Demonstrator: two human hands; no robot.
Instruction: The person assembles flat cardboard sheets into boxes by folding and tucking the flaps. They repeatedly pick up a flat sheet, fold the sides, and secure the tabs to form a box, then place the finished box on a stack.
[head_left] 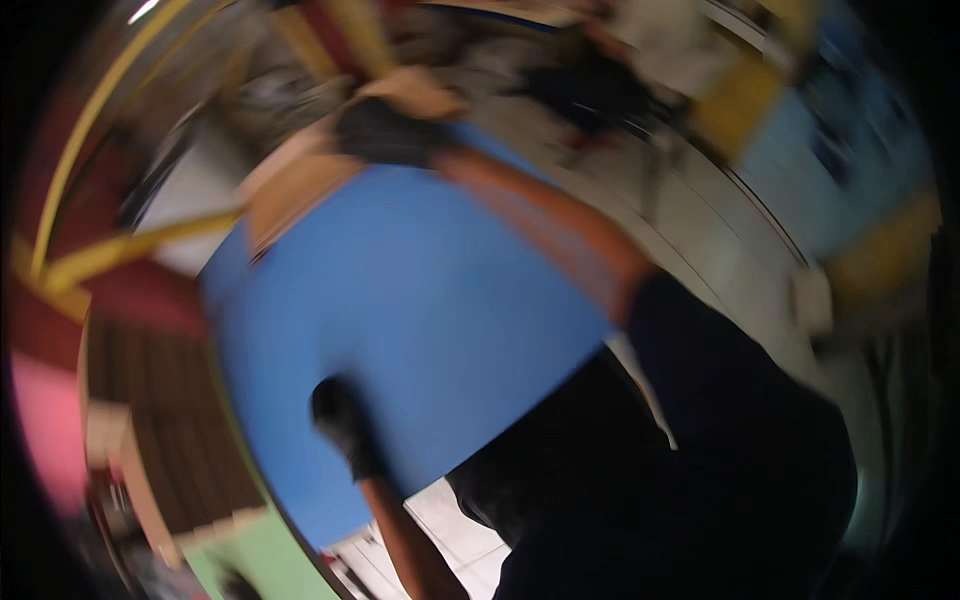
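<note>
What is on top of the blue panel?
The gloved left hand is on or just over the blue panel; the gloved right hand is at its far edge, beside brown material. The surface beneath the hands is hidden.

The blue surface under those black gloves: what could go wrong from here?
Two risks, as I judge it. The right hand is stretched to the far end of the blue surface, by a tan piece at its edge; a slight knock might push that piece off. The left hand appears on or just above the surface, with no raised edge beside it; if the person leaned on it, it could slide. Blur hides how firm either grip is.
</note>
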